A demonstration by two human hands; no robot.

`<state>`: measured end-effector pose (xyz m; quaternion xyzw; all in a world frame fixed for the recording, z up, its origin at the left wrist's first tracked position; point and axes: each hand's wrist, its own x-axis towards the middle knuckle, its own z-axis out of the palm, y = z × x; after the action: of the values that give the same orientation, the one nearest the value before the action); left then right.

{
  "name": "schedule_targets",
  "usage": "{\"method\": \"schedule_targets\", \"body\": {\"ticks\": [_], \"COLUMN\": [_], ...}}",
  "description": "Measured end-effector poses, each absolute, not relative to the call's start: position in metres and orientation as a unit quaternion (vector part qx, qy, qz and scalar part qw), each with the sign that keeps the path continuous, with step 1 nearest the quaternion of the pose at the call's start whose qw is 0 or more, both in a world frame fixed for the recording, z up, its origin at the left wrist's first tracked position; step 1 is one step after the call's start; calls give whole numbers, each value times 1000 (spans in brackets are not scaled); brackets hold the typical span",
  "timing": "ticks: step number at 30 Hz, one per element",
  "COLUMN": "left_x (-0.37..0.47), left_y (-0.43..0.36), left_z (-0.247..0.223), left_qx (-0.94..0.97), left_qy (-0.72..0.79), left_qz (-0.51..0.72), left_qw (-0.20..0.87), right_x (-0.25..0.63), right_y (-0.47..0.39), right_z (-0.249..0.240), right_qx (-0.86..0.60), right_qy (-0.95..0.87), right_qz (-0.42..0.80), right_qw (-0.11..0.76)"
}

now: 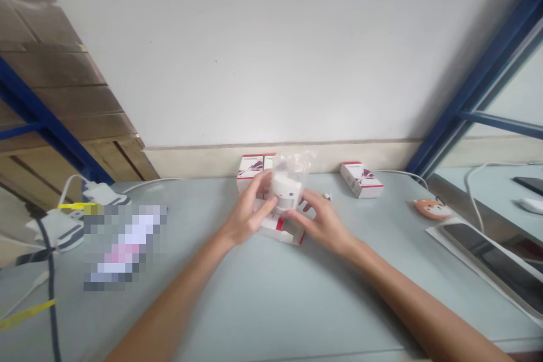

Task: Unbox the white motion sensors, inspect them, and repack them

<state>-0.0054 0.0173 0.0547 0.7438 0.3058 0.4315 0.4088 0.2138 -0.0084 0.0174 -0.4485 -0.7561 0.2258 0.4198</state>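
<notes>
Between my two hands is a small white device [285, 193] with a rounded body, and a clear plastic bag [297, 163] rises behind and above it. My left hand [251, 208] grips the device's left side, thumb on its front. The fingers of my right hand [324, 218] close on its right lower side. Beneath them an opened white and red box [282, 231] lies on the table [254, 305], partly covered by my hands. Just behind my left hand stand white and red boxes [249, 168] near the wall.
Another white and red box [361, 180] stands at the back right. Farther right are an orange animal-faced object [432, 208] and a dark flat device [492, 260] on a white sheet. Power strips [68, 232], cables and a blurred-out item [127, 246] lie at left.
</notes>
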Motion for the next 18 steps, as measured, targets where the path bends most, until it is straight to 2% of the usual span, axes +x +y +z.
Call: {"method": "schedule_targets", "body": {"ticks": [7,12,18], "left_x": [-2,-9,-6], "left_y": [23,25,21], "left_z": [45,51,52], "left_qx": [739,752,747], "left_qy": [309,305,315], "left_qz": [399,365,380], "left_qw": [447,455,446], "right_x": [219,220,217], "right_y": [-9,-7,-8], "right_z": [14,10,7], "right_qx": [-438,-454,-438], "right_qy": [-790,-755,-751], "right_qz": [203,235,171], "right_qw": [378,410,465]}}
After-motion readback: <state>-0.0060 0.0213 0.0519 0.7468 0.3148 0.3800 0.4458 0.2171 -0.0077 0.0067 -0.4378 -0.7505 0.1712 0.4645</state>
